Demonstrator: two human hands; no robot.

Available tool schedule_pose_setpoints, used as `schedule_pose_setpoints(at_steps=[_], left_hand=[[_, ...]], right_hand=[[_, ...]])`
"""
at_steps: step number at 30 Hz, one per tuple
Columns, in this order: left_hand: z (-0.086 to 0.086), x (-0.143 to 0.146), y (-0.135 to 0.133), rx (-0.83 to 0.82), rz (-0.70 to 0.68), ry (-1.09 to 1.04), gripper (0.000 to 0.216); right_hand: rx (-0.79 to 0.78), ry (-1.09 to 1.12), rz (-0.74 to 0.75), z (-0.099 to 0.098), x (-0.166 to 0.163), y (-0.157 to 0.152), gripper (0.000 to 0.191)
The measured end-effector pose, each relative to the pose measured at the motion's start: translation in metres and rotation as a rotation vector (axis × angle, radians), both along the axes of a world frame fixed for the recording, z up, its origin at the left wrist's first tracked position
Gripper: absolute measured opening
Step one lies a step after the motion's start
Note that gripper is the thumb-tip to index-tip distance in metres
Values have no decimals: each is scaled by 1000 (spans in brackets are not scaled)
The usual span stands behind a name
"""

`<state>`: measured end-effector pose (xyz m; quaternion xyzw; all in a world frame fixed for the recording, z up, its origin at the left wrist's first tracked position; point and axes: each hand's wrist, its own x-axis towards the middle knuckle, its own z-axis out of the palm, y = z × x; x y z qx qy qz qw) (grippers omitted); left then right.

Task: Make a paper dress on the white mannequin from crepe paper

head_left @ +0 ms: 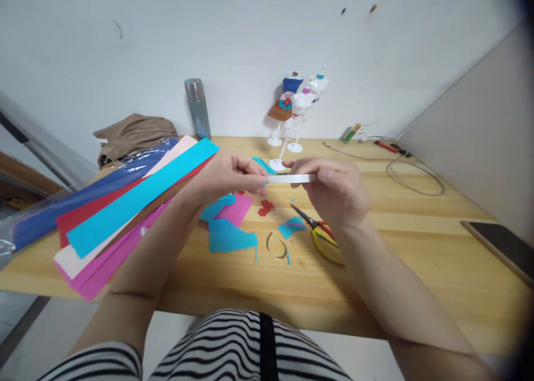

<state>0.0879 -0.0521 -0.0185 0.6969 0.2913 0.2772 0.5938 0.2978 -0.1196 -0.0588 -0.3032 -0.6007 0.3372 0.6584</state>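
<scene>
Held level above the table is a narrow white strip [292, 178], possibly tape. My left hand [227, 172] pinches its left end between thumb and fingers. At its other end, my right hand [340, 191] is closed on it, with the fingers partly hidden behind. Below lie cut blue felt-like pieces [231, 237], a pink piece [238, 209] and small red flower shapes [266, 207]. Yellow-handled scissors [323, 239] rest partly behind my right forearm. A thin curved brown strip [269, 246] lies near the table's front.
Coloured sheets [142, 200] are stacked at the left under my forearm. Small white dress-form stands [302, 103], some dressed, stand at the back. A thermos [198, 108] and brown cloth [136, 133] are back left. A cable [392, 172] and a phone [500, 247] lie right.
</scene>
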Motion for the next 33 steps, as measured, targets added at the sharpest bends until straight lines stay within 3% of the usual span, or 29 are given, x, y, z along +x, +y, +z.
schedule_pose_setpoints(at_steps=[5,15,20,33], left_hand=[[-3,2,-6,-16,-56,-71,17],[-5,5,-3,46,28,-63,32],[-4,4,-2,4,-68,-152,52],[-6,-1,2,59,-136,-146,52]], right_hand=[[55,82,65,-1,-3,6,31],[83,157,138,-8,-9,16,31],[117,169,145,-5,-13,13,29],[118,100,157,-10,-9,16,35]])
